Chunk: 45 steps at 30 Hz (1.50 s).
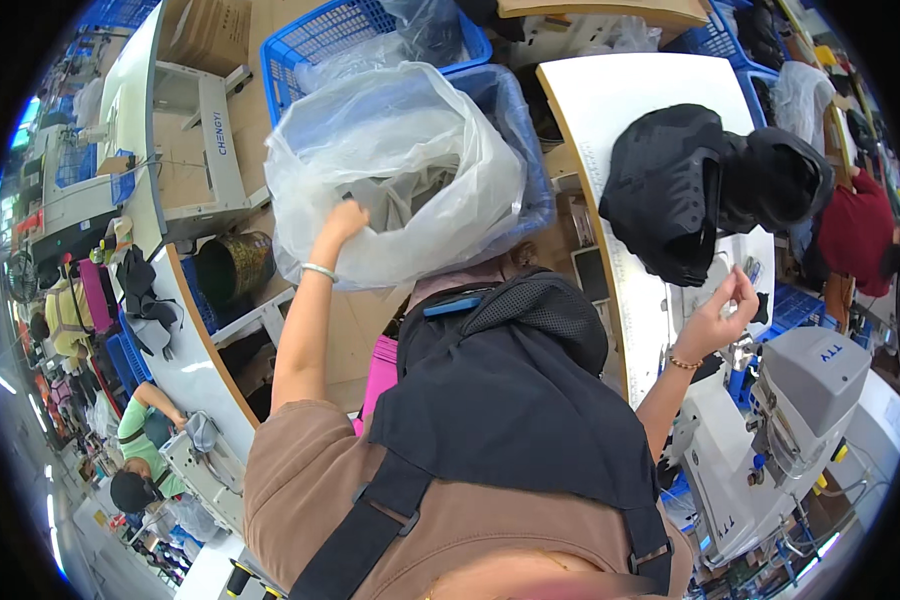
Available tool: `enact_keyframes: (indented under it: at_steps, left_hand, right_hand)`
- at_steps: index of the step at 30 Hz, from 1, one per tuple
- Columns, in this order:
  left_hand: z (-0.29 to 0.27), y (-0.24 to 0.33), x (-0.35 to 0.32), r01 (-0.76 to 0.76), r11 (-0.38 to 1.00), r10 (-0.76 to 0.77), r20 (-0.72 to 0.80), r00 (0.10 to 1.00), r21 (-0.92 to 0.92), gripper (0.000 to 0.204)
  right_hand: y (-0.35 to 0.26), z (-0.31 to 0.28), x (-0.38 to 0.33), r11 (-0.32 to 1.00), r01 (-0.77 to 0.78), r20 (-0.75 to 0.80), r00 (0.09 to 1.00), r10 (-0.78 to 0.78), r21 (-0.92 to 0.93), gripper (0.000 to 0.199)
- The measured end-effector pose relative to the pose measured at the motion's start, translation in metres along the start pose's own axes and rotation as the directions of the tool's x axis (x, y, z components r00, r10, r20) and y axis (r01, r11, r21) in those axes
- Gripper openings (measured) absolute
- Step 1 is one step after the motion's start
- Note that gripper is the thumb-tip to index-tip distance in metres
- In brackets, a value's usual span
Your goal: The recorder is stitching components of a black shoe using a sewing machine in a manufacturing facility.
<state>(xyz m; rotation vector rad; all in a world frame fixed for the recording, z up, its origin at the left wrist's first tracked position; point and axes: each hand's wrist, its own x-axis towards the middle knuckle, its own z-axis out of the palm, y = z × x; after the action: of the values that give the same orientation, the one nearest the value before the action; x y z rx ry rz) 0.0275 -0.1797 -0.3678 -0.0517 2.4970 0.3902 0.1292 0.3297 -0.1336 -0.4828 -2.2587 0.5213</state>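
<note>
My left hand [347, 221] reaches into a clear plastic bag [300, 150], its fingers closed at the edge of a grey fabric piece [395, 200] inside. The bag lines a blue basket [538, 190] in front of me. Over the white table on the right, my right hand [722, 314] has its thumb and fingers apart, with nothing visible between them. Just beyond it stand black bag-like sewn pieces [660, 190], with a rounded black part [785, 180] beside them.
A grey sewing machine [815, 375] stands close to my right forearm. Another blue basket [310, 50] with plastic bags sits behind the lined one. A white table [200, 360] runs along the left, where a person in green [150, 430] works. A black apron [500, 400] covers my front.
</note>
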Motion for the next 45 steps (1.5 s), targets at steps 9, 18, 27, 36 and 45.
enact_keyframes:
  at_steps: [9, 18, 27, 36, 45]
  left_hand:
    - [0.120, -0.001, -0.015, 0.062, 0.998, -0.063, 0.031, 0.998, 0.028, 0.029]
    - [0.105, -0.136, -0.055, 0.030, 0.945, 0.030, -0.178, 0.984, 0.325, 0.030]
    - [0.069, 0.011, -0.006, -0.217, 0.868, 0.059, -0.341, 0.938, -0.446, 0.022]
    - [0.060, 0.116, -0.079, -0.612, 0.745, 0.405, -0.551, 0.730, -0.264, 0.008]
    - [0.244, 0.023, -0.158, -0.076, 0.982, -0.025, 0.514, 0.857, 0.173, 0.021]
  right_hand:
    - [-0.079, 0.274, -0.169, 0.974, -0.199, 0.974, 0.173, 0.144, -0.109, 0.084]
    - [-0.230, 0.311, -0.295, 0.749, -0.404, 0.698, -0.299, -0.651, 0.525, 0.066]
    - [-0.103, 0.297, -0.194, 0.967, 0.138, 0.942, 0.234, -0.240, 0.212, 0.051]
    - [-0.009, 0.045, -0.122, 0.556, -0.788, 0.960, 0.269, -0.074, 0.264, 0.031]
    - [0.226, -0.093, -0.095, 0.658, -0.570, 0.063, 0.777, 0.626, 0.491, 0.025]
